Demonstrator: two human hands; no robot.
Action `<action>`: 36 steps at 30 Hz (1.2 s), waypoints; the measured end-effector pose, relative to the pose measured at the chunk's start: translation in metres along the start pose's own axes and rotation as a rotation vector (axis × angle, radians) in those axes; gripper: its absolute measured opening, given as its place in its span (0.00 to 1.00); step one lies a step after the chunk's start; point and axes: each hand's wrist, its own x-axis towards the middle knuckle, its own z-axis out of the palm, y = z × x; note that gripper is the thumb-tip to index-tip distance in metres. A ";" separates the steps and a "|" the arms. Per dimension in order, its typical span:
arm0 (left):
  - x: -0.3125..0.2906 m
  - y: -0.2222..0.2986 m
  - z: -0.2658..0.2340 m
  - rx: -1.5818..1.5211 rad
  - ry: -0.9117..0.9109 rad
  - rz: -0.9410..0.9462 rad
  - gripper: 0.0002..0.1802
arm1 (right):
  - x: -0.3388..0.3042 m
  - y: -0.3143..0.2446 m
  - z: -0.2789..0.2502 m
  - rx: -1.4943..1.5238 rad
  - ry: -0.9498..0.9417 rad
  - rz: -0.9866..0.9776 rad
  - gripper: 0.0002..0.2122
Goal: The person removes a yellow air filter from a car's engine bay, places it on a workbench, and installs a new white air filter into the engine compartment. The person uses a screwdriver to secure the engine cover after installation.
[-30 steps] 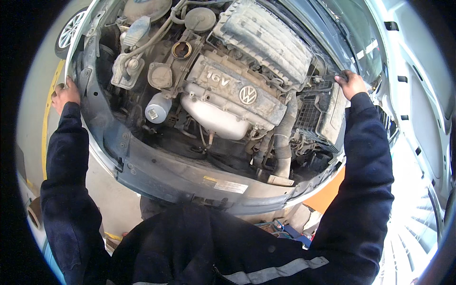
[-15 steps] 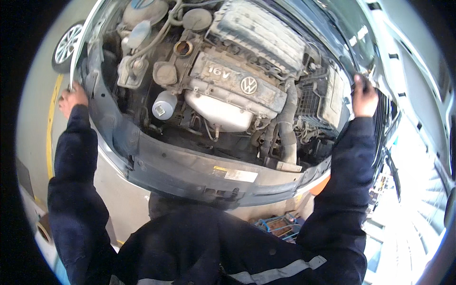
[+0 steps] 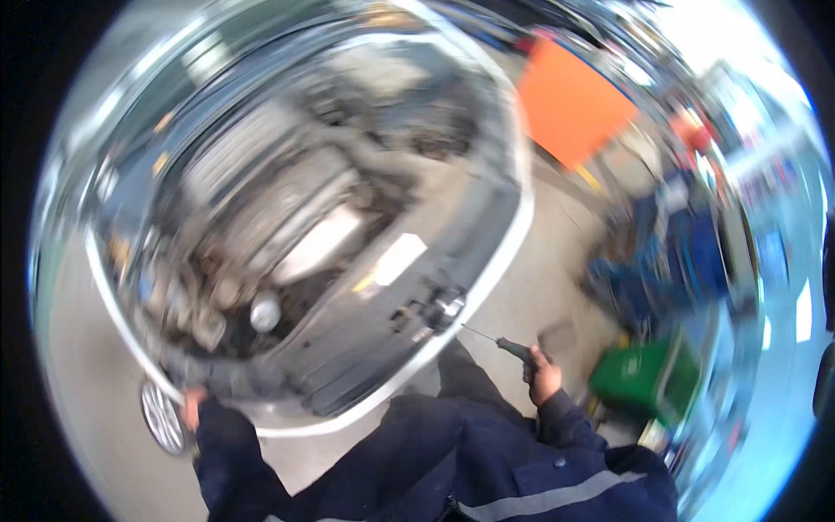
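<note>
The whole view is smeared by motion. My right hand is closed round the dark green handle of a screwdriver. Its thin shaft points left toward the car's front edge, near the latch. My left hand is at the white fender rim at the lower left, its fingers too blurred to make out. Between my arms lies the open engine bay, with a dusty engine cover, a pale metal shield and a white oil filter.
A car wheel stands beside my left hand. To the right are an orange panel, a blue crate-like heap and a green bin on the floor. The car's front panel runs before my body.
My view has swung right, so the car now sits to the left. My right hand has left the engine bay's right side and is in front of the car, where the screwdriver shows.
</note>
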 end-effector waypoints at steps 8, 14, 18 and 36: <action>-0.098 0.165 -0.084 -0.389 0.459 0.386 0.17 | -0.130 0.059 -0.123 -0.053 0.468 -0.090 0.18; -0.197 0.287 -0.151 -0.785 0.509 0.597 0.19 | -0.181 0.107 -0.189 0.115 0.670 -0.065 0.22; -0.293 0.388 -0.198 -1.269 0.203 0.850 0.28 | -0.189 0.103 -0.219 0.225 0.697 -0.159 0.21; -0.988 0.251 -0.422 -0.811 -1.020 2.262 0.19 | -0.331 0.231 -0.536 0.879 1.174 0.033 0.20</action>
